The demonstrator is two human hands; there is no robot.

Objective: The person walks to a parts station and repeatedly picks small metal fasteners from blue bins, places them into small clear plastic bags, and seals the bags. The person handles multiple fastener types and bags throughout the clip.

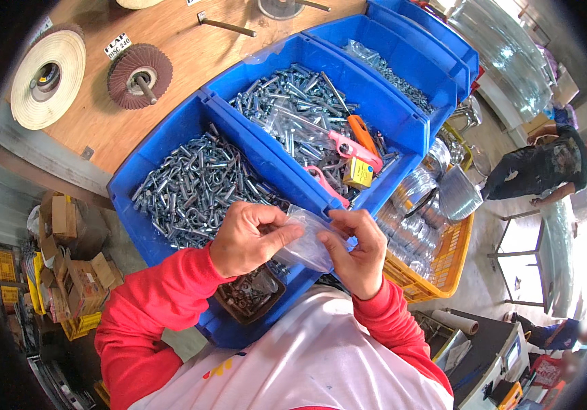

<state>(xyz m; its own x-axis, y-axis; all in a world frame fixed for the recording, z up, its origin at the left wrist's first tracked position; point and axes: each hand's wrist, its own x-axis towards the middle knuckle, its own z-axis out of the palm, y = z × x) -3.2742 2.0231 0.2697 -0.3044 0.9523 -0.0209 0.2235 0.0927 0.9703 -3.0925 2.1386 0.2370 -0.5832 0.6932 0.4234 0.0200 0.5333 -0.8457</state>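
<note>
A: What is seen from the head camera?

B: A small clear plastic bag (pixel 307 240) is held between both hands, above the near edge of a blue bin (pixel 170 147) filled with bent metal hooks (pixel 194 188). The bag is pinched by the left hand (pixel 247 238) at its left side, and gripped by the right hand (pixel 356 251) at its right edge.

A: And what is found around them?

B: A second blue bin (pixel 402 130) is loaded with bolts (pixel 286 102), pink tools (pixel 351 149) and a small yellow box (pixel 358 172). A yellow crate (pixel 452 256) is set to the right. Flap discs (pixel 140 76) are laid on a wooden board (pixel 191 48) behind.
</note>
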